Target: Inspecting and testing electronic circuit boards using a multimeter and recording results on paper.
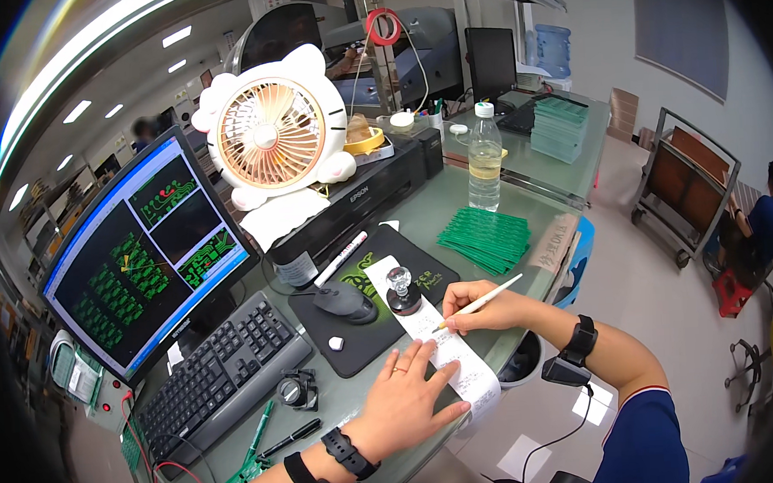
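Note:
A long white paper strip point(464, 366) with handwriting lies over the mouse pad and hangs past the desk's near edge. My right hand point(477, 305) grips a slim white pen point(492, 294), its tip on or just above the paper. Flat across the strip's left edge rests my left hand point(409, 392), fingers spread, holding nothing. A round loupe-like piece with a clear knob point(401, 291) stands on the strip's far end. Left of it, a black computer mouse point(345, 303) sits on the dark mouse pad point(422, 255).
A monitor point(147, 254) and black keyboard point(219, 377) occupy the left. Behind stand a cat-shaped fan point(266, 136), a black printer point(358, 199) and a water bottle point(484, 159). Green circuit boards point(485, 238) lie stacked at right. A person point(763, 226) sits beyond, near a cart point(688, 186).

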Demonstrator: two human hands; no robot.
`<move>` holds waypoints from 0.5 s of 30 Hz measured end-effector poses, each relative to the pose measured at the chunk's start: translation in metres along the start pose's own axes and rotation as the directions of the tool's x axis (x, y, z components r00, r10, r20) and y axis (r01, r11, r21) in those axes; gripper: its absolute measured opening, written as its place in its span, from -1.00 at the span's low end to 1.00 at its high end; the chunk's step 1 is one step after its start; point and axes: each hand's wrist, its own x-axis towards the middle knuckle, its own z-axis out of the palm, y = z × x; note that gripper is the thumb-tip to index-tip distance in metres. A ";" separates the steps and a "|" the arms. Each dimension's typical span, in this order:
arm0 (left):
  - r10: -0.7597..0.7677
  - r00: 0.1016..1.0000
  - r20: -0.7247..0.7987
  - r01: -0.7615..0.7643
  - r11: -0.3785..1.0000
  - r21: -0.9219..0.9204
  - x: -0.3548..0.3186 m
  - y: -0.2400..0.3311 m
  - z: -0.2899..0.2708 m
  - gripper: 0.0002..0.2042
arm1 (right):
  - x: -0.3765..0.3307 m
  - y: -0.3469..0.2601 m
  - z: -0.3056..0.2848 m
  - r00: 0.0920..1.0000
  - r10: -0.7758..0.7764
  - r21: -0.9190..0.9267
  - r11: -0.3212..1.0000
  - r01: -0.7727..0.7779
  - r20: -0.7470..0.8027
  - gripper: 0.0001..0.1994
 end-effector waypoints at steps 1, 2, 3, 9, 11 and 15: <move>0.015 0.999 -0.032 -0.014 0.999 0.029 0.000 -0.002 0.000 -0.39 | 0.000 -0.001 0.001 1.000 0.003 0.001 1.000 -0.003 -0.003 -0.84; 0.018 0.999 -0.031 -0.017 1.000 0.026 0.000 -0.004 0.000 -0.39 | 0.000 -0.004 0.003 1.000 0.006 0.002 1.000 -0.006 -0.021 -0.84; 0.033 0.999 -0.015 -0.032 0.999 0.031 0.000 -0.007 0.001 -0.40 | -0.001 -0.005 0.004 0.999 0.008 0.003 1.000 -0.008 -0.038 -0.83; 0.066 0.998 0.004 -0.067 0.997 0.040 0.001 -0.009 0.000 -0.38 | 0.000 0.002 0.006 0.987 -0.147 -0.278 0.952 0.126 -0.057 -0.80; 0.074 0.997 -0.002 -0.074 0.996 0.045 0.000 -0.009 0.000 -0.37 | -0.003 -0.002 0.004 0.991 -0.130 -0.287 0.951 0.118 -0.022 -0.80; 0.069 0.998 0.002 -0.069 0.997 0.044 0.000 -0.008 -0.001 -0.36 | -0.003 -0.011 -0.008 0.969 -0.226 -0.466 0.871 0.156 -0.098 -0.82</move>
